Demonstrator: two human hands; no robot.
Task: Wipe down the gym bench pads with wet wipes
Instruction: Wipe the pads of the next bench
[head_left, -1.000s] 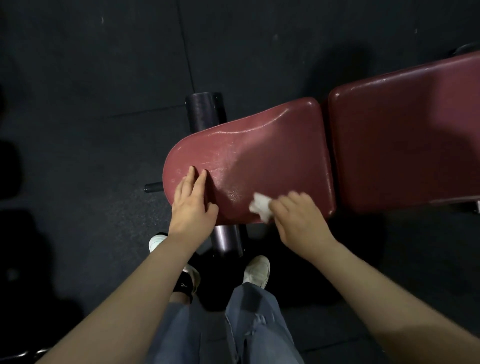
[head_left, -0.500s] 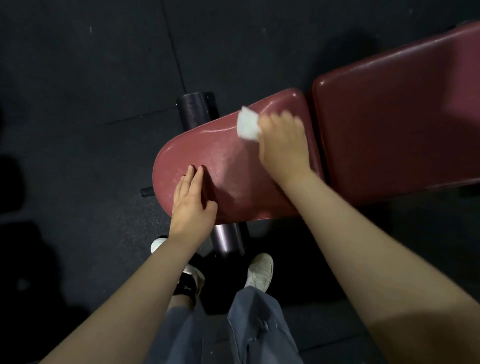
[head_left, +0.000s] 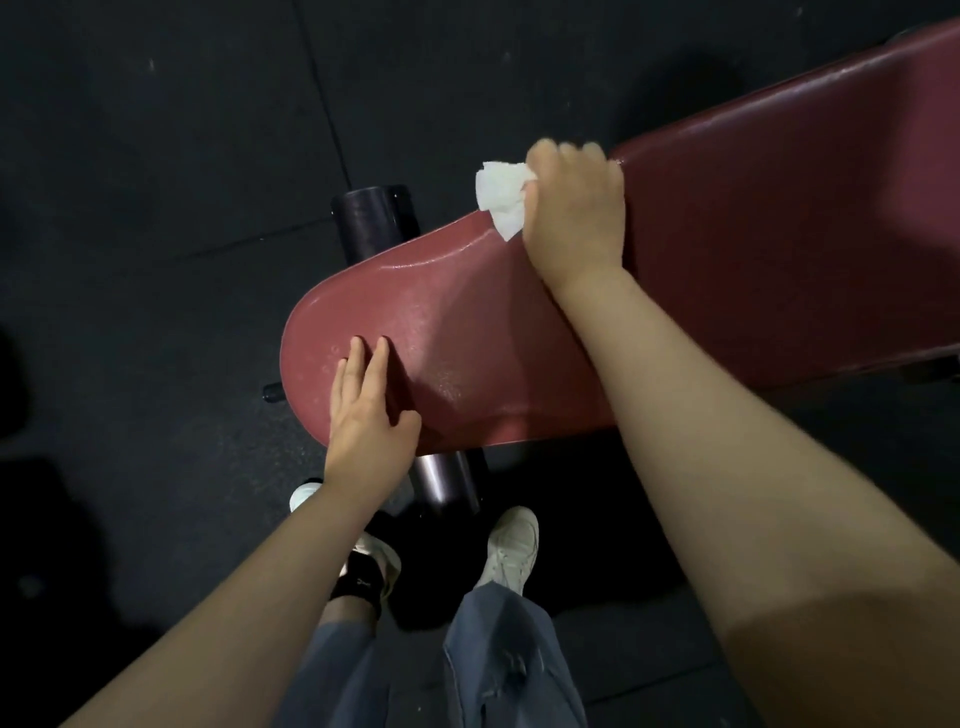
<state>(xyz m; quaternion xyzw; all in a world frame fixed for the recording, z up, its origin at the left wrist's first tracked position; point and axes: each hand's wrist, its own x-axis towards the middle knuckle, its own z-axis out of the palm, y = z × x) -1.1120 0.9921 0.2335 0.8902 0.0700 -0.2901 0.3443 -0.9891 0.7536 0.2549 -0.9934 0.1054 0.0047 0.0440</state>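
the wet wipe (head_left: 500, 197), bunched in the right hand (head_left: 574, 218) at the seat pad (head_left: 467, 332) far edge, could slip off (left hand (head_left: 363, 415) lay flat, holding nothing).

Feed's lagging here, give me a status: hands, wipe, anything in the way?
Right hand grips wet wipe at seat pad's far edge. Left hand flat on near end of seat pad, bracing. Back pad clear of obstructions.

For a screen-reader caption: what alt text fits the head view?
A person's right hand presses a white wet wipe on the far edge of a red bench seat pad, while the left hand rests flat on its near end.
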